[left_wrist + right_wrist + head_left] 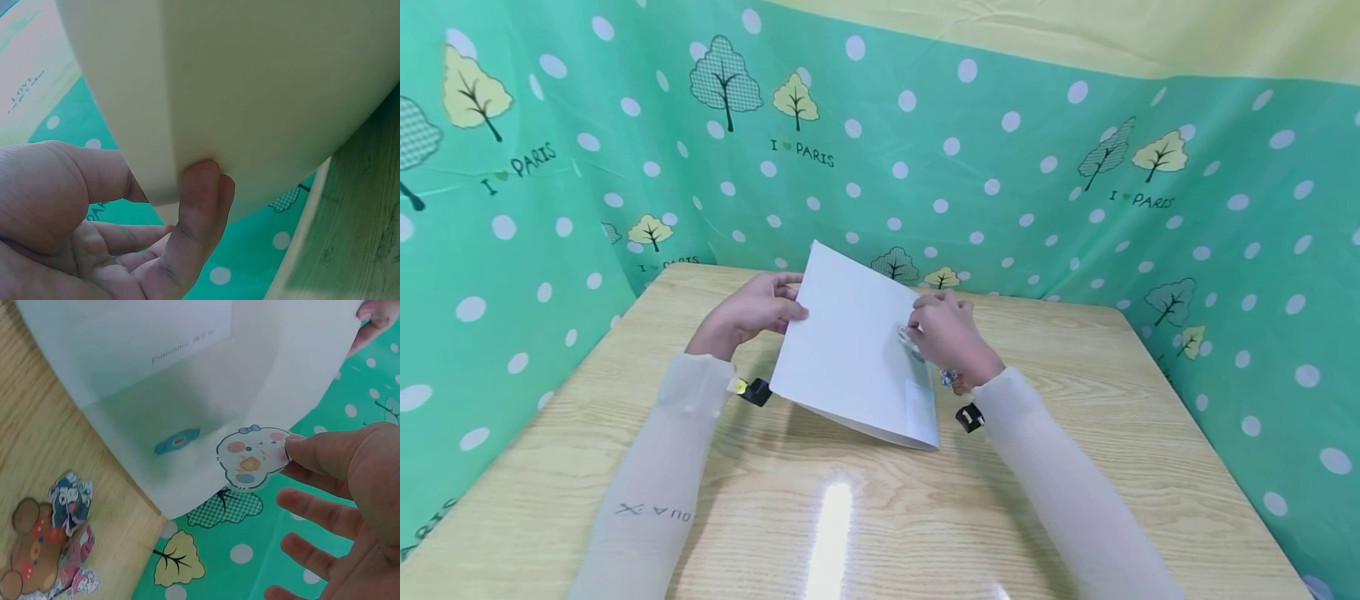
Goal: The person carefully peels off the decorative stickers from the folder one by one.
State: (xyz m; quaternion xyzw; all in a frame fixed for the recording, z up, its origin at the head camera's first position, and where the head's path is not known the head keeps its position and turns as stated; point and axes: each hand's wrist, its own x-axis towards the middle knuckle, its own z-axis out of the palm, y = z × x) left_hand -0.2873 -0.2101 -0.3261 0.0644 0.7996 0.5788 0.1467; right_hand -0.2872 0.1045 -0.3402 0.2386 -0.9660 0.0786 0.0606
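Observation:
My left hand [754,307] pinches the left edge of a white sheet of stiff paper [846,337], thumb on the near face and fingers behind. The sheet leans back above the table, its lower part bowed. In the right wrist view, printed text and a small blue bow picture [177,442] show on it. Between thumb and index finger, my right hand [953,333] holds a white cartoon animal sticker [247,465] with pink cheeks and a blue bow. The sticker overlaps the sheet's edge in that view, and the other right fingers are spread apart.
Several cut-out stickers, among them a brown bear [31,553] and a dark character [70,503], lie on the wooden table [1060,400] beside the sheet. A green dotted cloth [925,158] hangs behind and along both sides. Black wrist cameras sit under both sleeves.

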